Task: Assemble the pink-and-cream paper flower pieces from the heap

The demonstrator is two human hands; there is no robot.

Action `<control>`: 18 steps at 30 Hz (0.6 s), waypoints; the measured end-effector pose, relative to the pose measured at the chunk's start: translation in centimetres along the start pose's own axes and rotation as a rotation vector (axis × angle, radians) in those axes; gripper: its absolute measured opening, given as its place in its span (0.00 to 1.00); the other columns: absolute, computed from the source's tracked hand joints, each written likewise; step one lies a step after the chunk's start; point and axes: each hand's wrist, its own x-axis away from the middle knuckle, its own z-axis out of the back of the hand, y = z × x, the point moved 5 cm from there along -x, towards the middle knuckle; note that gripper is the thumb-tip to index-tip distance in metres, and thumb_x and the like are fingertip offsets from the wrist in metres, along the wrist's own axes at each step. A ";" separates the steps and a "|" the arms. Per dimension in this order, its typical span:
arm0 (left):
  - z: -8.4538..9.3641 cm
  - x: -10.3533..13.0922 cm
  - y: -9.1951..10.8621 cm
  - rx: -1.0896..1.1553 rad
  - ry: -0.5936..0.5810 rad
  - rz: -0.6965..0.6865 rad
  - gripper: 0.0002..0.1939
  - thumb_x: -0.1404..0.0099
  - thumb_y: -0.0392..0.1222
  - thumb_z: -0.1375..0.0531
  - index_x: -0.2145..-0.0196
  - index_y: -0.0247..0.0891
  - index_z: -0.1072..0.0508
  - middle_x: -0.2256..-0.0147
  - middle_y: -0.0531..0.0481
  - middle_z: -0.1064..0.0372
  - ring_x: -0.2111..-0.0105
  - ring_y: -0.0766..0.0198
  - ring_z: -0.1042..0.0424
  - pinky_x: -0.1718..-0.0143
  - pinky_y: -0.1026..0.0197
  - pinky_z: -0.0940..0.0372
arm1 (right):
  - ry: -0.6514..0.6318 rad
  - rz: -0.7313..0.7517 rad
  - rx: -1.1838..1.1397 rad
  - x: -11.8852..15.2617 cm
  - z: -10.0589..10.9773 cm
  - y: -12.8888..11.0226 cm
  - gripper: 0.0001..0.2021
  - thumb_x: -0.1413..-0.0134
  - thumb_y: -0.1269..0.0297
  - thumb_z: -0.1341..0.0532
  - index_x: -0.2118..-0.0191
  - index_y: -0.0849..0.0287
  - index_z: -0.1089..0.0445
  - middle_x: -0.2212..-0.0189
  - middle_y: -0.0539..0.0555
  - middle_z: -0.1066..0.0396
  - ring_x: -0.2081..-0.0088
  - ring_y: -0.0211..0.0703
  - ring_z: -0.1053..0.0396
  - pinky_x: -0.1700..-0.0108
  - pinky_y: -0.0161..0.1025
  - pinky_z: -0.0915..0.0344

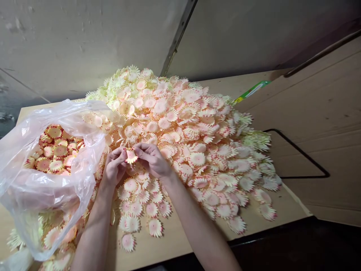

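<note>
My left hand (115,165) and my right hand (150,158) meet in front of the big pile, each pinching one side of a small flower piece (131,156) with a pale yellow frilled edge and red tips. Behind and to the right spreads a large heap of flower pieces (197,158), pink-centred, with greener ones at its fringes. To the left, an open clear plastic bag (87,180) holds many similar flower pieces (59,150) with redder edges. Several loose pieces (155,227) lie on the table between my forearms.
The wooden table (158,250) meets a grey wall (84,45) at the back. A cardboard sheet (318,124) stands at the right, with a bent black rod (311,156) against it. A green and yellow packet (251,91) lies behind the heap.
</note>
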 end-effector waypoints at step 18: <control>0.0 0.2 1.4 -0.345 0.248 -0.378 0.16 0.46 0.43 0.28 0.60 0.40 0.22 0.62 0.49 0.25 0.65 0.66 0.25 0.61 0.63 0.28 | 0.294 0.262 0.309 0.3 1.5 -0.7 0.13 0.45 0.50 0.33 0.65 0.56 0.26 0.69 0.52 0.25 0.69 0.39 0.28 0.68 0.36 0.31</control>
